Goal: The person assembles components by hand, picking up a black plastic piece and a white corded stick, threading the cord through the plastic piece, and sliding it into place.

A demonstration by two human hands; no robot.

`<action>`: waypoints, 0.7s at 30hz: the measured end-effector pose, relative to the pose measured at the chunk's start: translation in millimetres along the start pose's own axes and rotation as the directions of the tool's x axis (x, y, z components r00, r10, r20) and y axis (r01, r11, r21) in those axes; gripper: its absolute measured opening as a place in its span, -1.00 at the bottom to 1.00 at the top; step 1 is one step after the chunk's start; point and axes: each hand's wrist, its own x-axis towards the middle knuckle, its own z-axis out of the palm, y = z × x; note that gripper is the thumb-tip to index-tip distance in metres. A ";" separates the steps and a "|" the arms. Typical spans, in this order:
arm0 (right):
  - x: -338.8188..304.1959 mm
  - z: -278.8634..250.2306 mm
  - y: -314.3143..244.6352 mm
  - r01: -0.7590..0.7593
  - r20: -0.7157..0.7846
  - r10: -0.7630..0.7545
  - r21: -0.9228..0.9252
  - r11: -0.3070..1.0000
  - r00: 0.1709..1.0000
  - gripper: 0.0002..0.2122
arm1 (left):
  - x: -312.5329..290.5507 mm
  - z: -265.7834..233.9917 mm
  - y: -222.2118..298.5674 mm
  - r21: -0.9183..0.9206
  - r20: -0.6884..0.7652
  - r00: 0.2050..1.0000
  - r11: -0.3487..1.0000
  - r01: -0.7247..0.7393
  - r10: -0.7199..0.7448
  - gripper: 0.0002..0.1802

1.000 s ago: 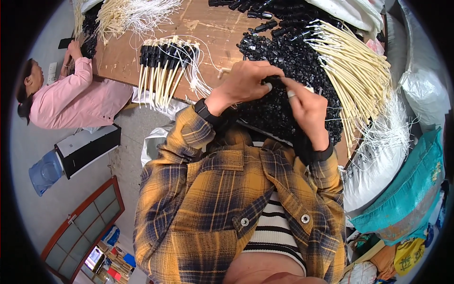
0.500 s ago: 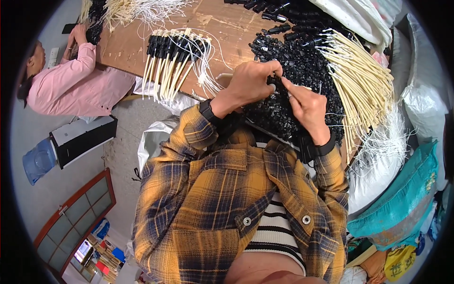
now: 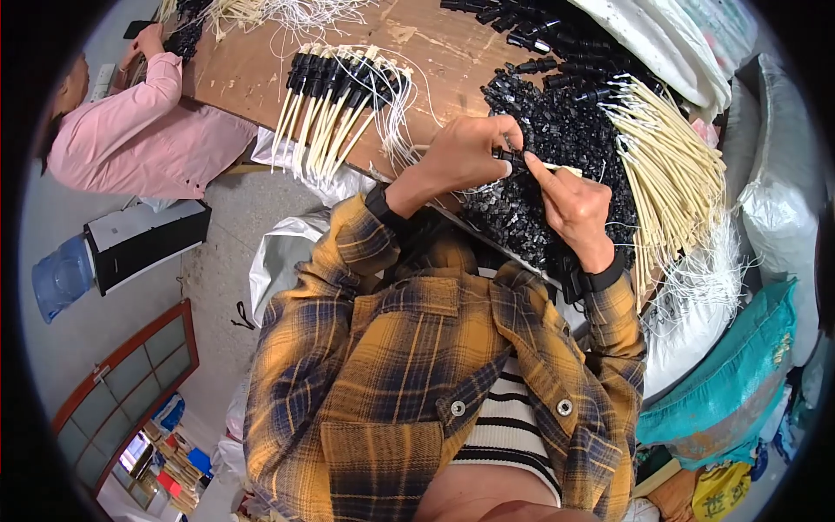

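Note:
Above the dark heap, my left hand (image 3: 465,155) is closed on a small black plastic connector (image 3: 507,156), pinched between thumb and fingers. My right hand (image 3: 576,209) has its index finger stretched against that connector's right end, the other fingers curled. A small cream piece (image 3: 570,170) shows beside the right hand's knuckles; whether the hand grips it is unclear. Below both hands lies a heap of small black plastic parts (image 3: 557,113). To the left on the table rests a row of black connectors (image 3: 326,74) with cream sleeves and thin white wires.
A bundle of cream sleeved wires (image 3: 670,165) lies right of the heap, with more black connectors (image 3: 574,52) behind. The brown wooden table (image 3: 444,52) has an edge near my body. Sacks, one teal (image 3: 722,383), crowd the right. A person in pink (image 3: 148,135) sits far left.
The view has shifted slightly, so the table's things appear farther right and lower. My right index finger now points against the black connector, which shows more plainly between my hands.

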 end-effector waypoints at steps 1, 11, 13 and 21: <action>1.2 -0.3 -2.5 0.002 0.004 -0.002 -0.001 1.000 1.000 -0.48 | -1.0 -0.2 0.8 -0.003 -0.003 1.000 1.000 0.001 -0.001 -0.70; 9.7 3.7 -2.2 -0.014 0.088 0.005 0.105 0.994 0.996 -0.47 | -7.3 -5.2 -6.7 0.142 -0.021 0.999 0.989 0.027 -0.024 -0.71; 11.4 3.8 -5.8 0.005 0.116 -0.009 0.032 0.999 0.993 -0.49 | -5.9 -5.3 -2.6 0.160 -0.017 1.000 0.987 0.024 -0.021 -0.72; 9.7 1.7 4.3 -0.174 0.063 0.163 0.413 0.894 0.985 -0.53 | -4.8 -8.3 4.0 0.131 0.014 0.999 0.990 0.042 -0.044 -0.73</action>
